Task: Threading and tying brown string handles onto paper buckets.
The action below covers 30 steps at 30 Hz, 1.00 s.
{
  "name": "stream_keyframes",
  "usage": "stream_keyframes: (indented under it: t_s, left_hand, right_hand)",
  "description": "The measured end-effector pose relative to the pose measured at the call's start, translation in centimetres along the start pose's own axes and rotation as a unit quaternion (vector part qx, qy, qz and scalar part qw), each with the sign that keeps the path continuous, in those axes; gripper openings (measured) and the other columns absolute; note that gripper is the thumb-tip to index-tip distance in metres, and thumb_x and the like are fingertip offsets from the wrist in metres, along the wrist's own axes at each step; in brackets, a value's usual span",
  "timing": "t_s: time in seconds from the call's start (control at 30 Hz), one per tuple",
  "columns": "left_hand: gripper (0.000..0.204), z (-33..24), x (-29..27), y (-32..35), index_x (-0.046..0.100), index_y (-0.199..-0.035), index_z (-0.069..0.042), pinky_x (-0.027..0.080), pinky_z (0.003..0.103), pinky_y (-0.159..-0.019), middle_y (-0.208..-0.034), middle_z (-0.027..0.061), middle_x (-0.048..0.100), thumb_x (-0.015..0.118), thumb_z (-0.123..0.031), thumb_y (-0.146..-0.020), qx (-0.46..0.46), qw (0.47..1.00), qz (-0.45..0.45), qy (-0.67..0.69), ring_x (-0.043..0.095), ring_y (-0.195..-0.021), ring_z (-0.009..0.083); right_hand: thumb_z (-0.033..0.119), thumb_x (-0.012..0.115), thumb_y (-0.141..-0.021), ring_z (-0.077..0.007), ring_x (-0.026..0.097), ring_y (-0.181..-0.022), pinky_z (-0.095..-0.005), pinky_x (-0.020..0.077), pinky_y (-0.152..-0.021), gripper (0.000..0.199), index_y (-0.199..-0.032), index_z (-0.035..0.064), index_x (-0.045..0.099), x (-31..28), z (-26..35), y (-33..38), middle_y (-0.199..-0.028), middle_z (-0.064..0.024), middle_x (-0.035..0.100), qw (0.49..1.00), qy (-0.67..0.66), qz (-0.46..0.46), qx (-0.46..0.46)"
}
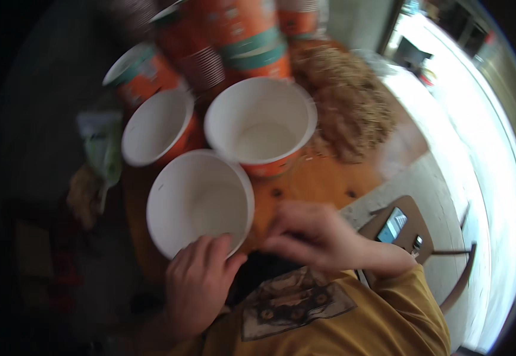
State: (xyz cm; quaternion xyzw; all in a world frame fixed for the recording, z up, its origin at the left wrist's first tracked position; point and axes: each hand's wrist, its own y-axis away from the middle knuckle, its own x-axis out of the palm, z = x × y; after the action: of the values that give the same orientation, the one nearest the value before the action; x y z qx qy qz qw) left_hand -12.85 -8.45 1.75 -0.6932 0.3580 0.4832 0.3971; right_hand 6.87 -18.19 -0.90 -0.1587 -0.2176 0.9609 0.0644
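Observation:
A large paper tub [181, 196], white inside, stands at the near edge of the wooden table, its mouth tilted toward me. My left hand [201, 279] is at its near rim, fingers over the inside and thumb outside. Just right of that tub, my right hand [308, 234] hovers with curled fingers and the thumb against them. It is blurred, and anything between the fingertips is too small to make out. Behind stand two more open tubs, a wide orange one [276, 168] and a smaller orange one [157, 127] to its left.
Stacked orange tubs with teal bands [246, 35] rise at the back. A heap of thin tan strands [353, 107] lies on the wooden table [311, 181] at the back right. A green-and-white bag [103, 145] is at the left. A phone [393, 225] rests on a brown chair seat [415, 210].

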Motion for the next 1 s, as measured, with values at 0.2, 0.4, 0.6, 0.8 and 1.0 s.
stream_keyframes:
  t_s: [0.2, 0.4, 0.6, 0.8, 1.0]
  left_hand:
    - [0.028, -0.7, 3.4, 0.4, 0.056, -0.113, 0.002, 0.048, 0.042, -0.078, -0.096, 0.0186, 0.06, 0.056, -0.015, -0.09, 0.023, 0.979, -0.087, 0.183, 0.06, -0.097, 0.0371]
    - [0.018, 0.1, 3.1, 1.6, 0.06, -0.102, 0.003, 0.048, 0.041, -0.078, -0.097, 0.0198, 0.062, 0.055, -0.008, -0.088, -0.009, 0.998, -0.046, 0.047, 0.061, -0.093, 0.0359]
    - [0.05, 0.7, 3.0, 1.0, 0.05, -0.133, -0.005, 0.047, 0.039, -0.081, -0.09, 0.0096, 0.065, 0.065, -0.009, -0.085, 0.076, 0.995, -0.063, -0.017, 0.063, -0.089, 0.0224]
    - [0.03, 3.0, 1.4, 1.6, 0.058, -0.114, -0.005, 0.044, 0.042, -0.089, -0.088, 0.009, 0.063, 0.061, -0.003, -0.085, 0.026, 0.995, -0.091, -0.015, 0.063, -0.093, 0.0231]
    - [0.011, 6.4, -1.4, 3.8, 0.062, -0.091, -0.004, 0.037, 0.05, -0.101, -0.114, 0.0105, 0.057, 0.055, 0.003, -0.084, -0.013, 0.993, -0.064, -0.097, 0.049, -0.124, 0.0291]
  right_hand:
    - [0.016, 0.057, -0.091, -0.0335, 0.058, -0.075, -0.0413, 0.0487, -0.061, 0.013, -0.093, 0.0039, 0.052, 2.5, 0.6, -0.2, -0.089, -0.0137, 0.053, 0.993, 0.055, 0.01, -0.104]
    - [0.013, 0.057, -0.091, -0.0341, 0.057, -0.076, -0.0401, 0.047, -0.064, 0.014, -0.088, 0.0012, 0.052, 1.8, 1.6, 0.3, -0.086, -0.0148, 0.054, 0.993, 0.0, 0.027, -0.115]
    - [0.011, 0.061, -0.091, -0.0309, 0.059, -0.077, -0.0378, 0.047, -0.068, 0.011, -0.089, 0.0006, 0.058, 0.8, 1.0, 0.5, -0.083, -0.0132, 0.056, 0.993, -0.045, 0.055, -0.09]
    - [0.012, 0.064, -0.089, -0.0137, 0.057, -0.071, -0.0264, 0.0442, -0.063, 0.012, -0.082, 0.0021, 0.062, -2.1, 0.4, 0.3, -0.077, -0.0035, 0.059, 0.984, -0.113, 0.084, 0.112]
    - [0.021, 0.058, -0.095, -0.0003, 0.052, -0.064, -0.0143, 0.0342, -0.05, 0.015, -0.096, 0.006, 0.059, -4.6, -0.5, -0.2, -0.082, 0.0023, 0.059, 0.957, -0.208, -0.088, 0.181]
